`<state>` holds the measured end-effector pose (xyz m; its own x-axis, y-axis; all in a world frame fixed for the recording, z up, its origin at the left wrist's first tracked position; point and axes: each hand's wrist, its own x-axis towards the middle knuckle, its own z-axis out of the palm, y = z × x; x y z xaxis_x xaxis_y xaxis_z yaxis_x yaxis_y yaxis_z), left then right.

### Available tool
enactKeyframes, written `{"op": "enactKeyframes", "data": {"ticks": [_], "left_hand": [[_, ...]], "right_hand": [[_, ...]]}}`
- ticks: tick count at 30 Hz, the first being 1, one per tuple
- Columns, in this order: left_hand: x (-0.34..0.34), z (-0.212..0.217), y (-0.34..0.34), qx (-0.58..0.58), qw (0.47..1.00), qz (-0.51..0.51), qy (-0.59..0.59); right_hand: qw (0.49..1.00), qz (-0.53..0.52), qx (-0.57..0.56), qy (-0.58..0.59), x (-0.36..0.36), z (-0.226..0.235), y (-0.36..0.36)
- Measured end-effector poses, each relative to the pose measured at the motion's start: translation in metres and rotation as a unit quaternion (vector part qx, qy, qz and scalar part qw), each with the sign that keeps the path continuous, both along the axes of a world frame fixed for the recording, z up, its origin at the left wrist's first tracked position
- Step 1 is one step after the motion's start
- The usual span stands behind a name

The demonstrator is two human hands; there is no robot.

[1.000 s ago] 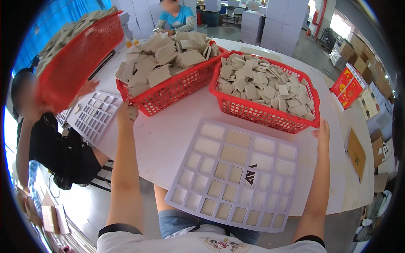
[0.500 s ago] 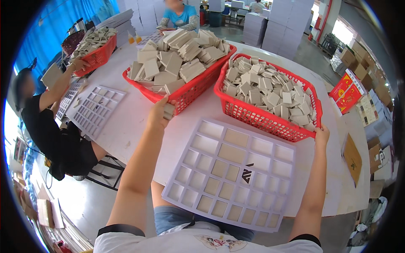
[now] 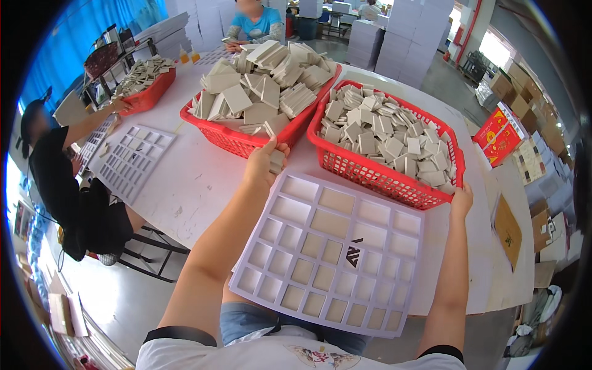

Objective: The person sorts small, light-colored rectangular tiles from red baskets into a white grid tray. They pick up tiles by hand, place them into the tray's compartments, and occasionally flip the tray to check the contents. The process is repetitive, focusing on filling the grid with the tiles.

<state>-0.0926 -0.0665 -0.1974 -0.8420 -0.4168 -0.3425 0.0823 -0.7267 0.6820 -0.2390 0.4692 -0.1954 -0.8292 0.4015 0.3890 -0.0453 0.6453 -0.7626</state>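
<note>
My left hand (image 3: 266, 163) is closed around a few small beige tiles (image 3: 277, 161), just at the front rim of a red plastic basket (image 3: 231, 140) heaped with larger beige tiles (image 3: 262, 92). On the right, my right hand (image 3: 461, 200) grips the near right corner of a second red basket (image 3: 376, 179), full of small square tiles (image 3: 385, 132). Between my forearms lies a white compartment tray (image 3: 295, 237), overhanging the table's near edge. Beige pieces fill some of its middle and lower compartments; others look white. A dark printed mark shows near its centre.
To the left, a seated person (image 3: 55, 166) in black reaches to another red basket (image 3: 148, 92) of tiles, beside more compartment trays (image 3: 132, 160). Across the white table (image 3: 191, 203) sits a person in blue (image 3: 256, 24). A red box (image 3: 498, 135) and a brown board (image 3: 507, 231) are at the right.
My left hand has moved right along the front of the left basket, tiles still in it. My right hand stays on its basket corner. The co-worker's basket at left has shifted slightly nearer.
</note>
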Motion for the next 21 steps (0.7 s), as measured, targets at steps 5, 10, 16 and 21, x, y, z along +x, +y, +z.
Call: {"op": "enactKeyframes", "data": {"ticks": [5,10,16,21], "left_hand": [[-0.001,0.001,0.012,0.002,1.000,0.017,0.002],[-0.005,-0.007,0.015,-0.005,1.000,0.001,0.023],[-0.011,-0.016,0.021,-0.031,0.999,-0.022,0.011],[0.043,0.010,0.014,-0.043,0.998,-0.042,-0.011]], "right_hand": [[1.000,-0.002,-0.005,-0.004,-0.010,-0.010,0.012],[0.999,-0.004,0.034,0.014,-0.012,-0.009,0.004],[1.000,0.030,0.002,0.008,-0.045,-0.037,0.046],[0.924,0.104,-0.363,-0.057,0.013,-0.036,0.040]]}}
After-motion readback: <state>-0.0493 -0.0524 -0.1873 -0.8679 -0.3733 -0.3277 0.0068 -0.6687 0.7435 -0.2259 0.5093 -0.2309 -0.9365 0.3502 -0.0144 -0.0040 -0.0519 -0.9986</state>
